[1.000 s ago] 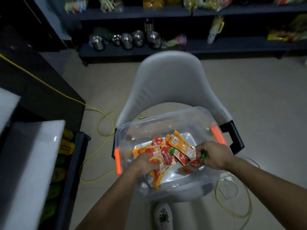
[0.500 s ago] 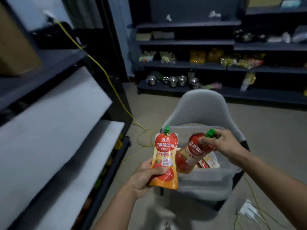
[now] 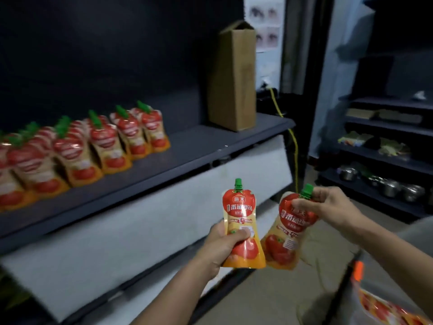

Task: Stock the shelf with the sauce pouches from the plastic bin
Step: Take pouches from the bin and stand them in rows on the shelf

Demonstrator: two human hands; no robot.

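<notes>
Head view: left grip [image 3: 221, 245] holds left pouch [image 3: 239, 207], right grip [image 3: 328, 205] right pouch [image 3: 288, 233], by dark shelf [image 3: 199, 141].

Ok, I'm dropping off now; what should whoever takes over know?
Left hand: grips one sauce pouch, upright, by its lower half.
Right hand: pinches a second pouch by its top, tilted.
Done: rows of pouches stand at the left of the shelf.
Left: place these two in the bare stretch before the cardboard box; more pouches lie in the plastic bin, lower right.
</notes>
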